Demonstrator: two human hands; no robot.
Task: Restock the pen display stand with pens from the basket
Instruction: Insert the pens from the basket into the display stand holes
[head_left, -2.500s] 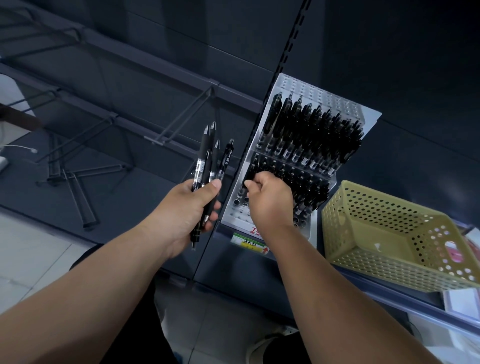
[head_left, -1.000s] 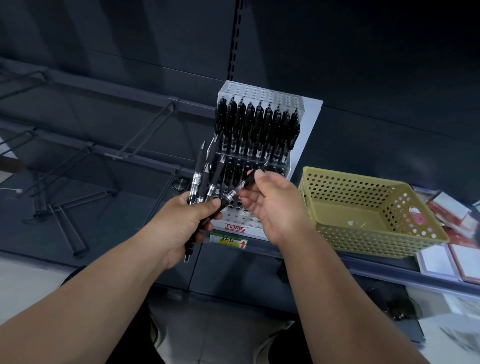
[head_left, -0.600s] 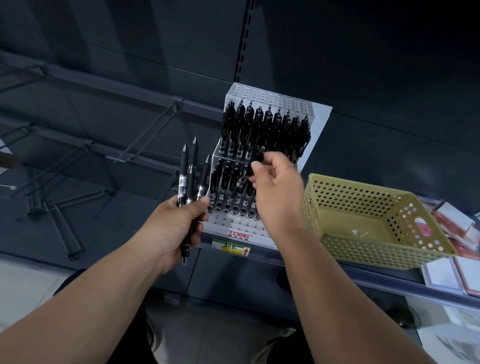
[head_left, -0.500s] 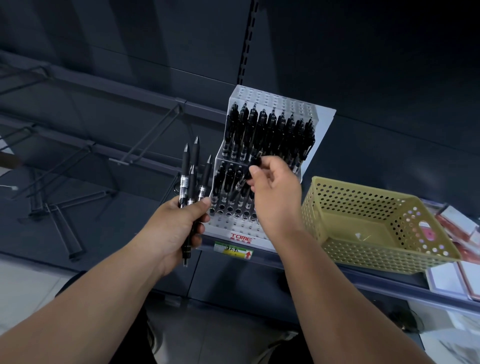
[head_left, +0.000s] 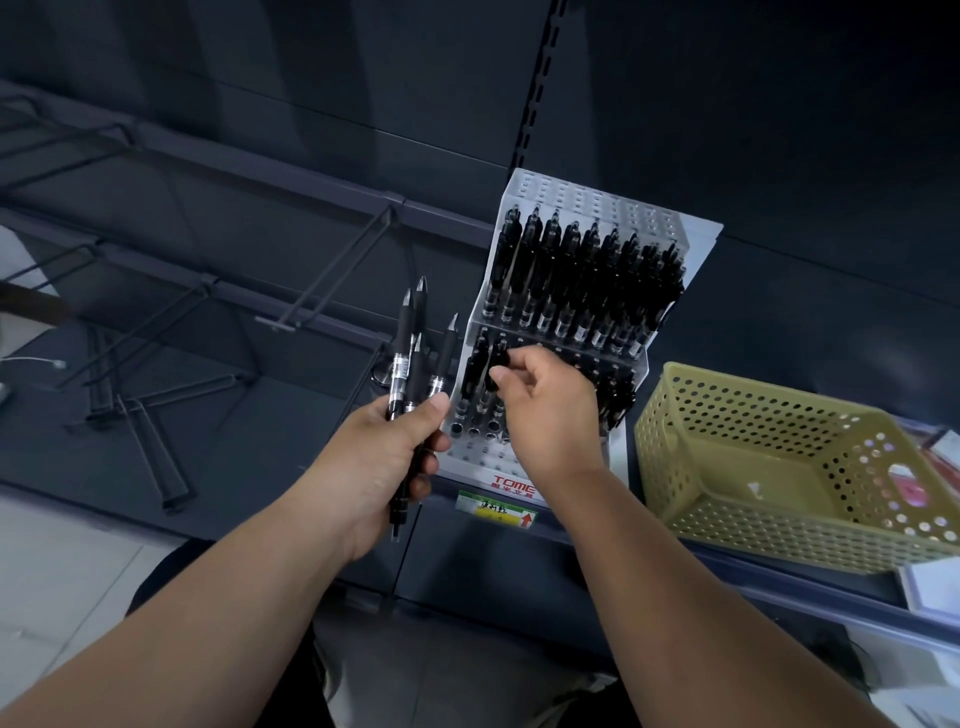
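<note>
A clear tiered pen display stand (head_left: 582, 200) sits on the dark shelf, its upper tier full of black pens and its lower tier partly filled. My left hand (head_left: 387, 457) grips a bunch of several black pens (head_left: 413, 358), tips up, just left of the stand. My right hand (head_left: 548, 410) pinches the top of one black pen (head_left: 496, 364) over the left side of the lower tier; its lower end stands among the holes. The yellow perforated basket (head_left: 727, 499) stands to the right of the stand and shows no pens inside.
Empty metal shelf brackets and hooks (head_left: 311, 291) stick out at the left. A price label (head_left: 496, 509) is on the shelf edge below the stand. Packaged items (head_left: 935, 447) lie right of the basket. Pale floor tiles (head_left: 62, 561) are at the lower left.
My right hand took one pen from the bunch in my left hand, carried it up to the stand, then lowered it toward the left part of the lower tier. My left hand barely moved.
</note>
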